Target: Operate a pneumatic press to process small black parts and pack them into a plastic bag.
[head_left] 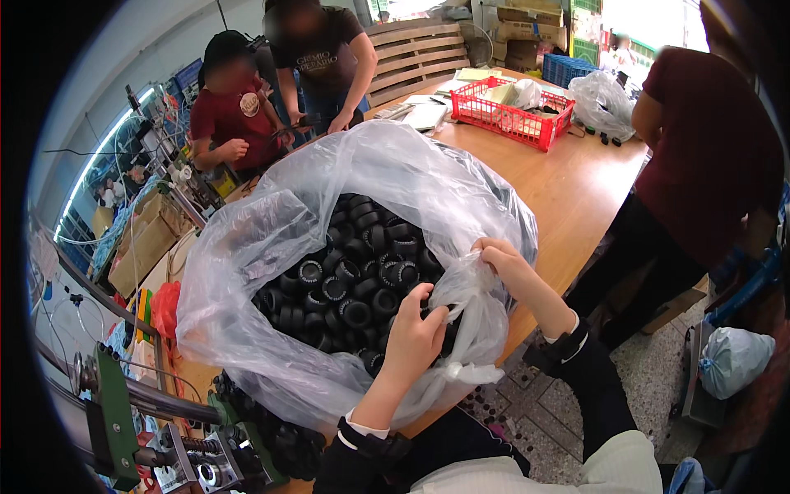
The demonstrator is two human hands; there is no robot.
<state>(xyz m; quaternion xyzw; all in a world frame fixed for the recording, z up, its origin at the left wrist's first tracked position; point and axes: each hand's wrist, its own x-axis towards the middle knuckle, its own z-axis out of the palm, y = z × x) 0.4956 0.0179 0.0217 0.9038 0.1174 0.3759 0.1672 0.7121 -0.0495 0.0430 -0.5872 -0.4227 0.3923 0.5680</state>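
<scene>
A large clear plastic bag (247, 247) stands wide at the mouth on the table in front of me. Inside lies a heap of small black rubber tyres (354, 280), some with pale markings on their sides. My right hand (506, 263) pinches a gathered part of the bag's rim at the right. Just left of it, my left hand (409, 342) reaches over the near side of the bag, thumb and index finger apart, close to the bunched plastic. A knotted piece of plastic (461, 373) hangs on the near right side of the bag.
A red plastic basket (514, 114) with papers sits farther back on the wooden table (568, 189). Green and metal machinery (119, 420) stands close at my left. Two people work beyond the bag; another person (708, 148) stands at the right. A tied bag (735, 362) lies lower right.
</scene>
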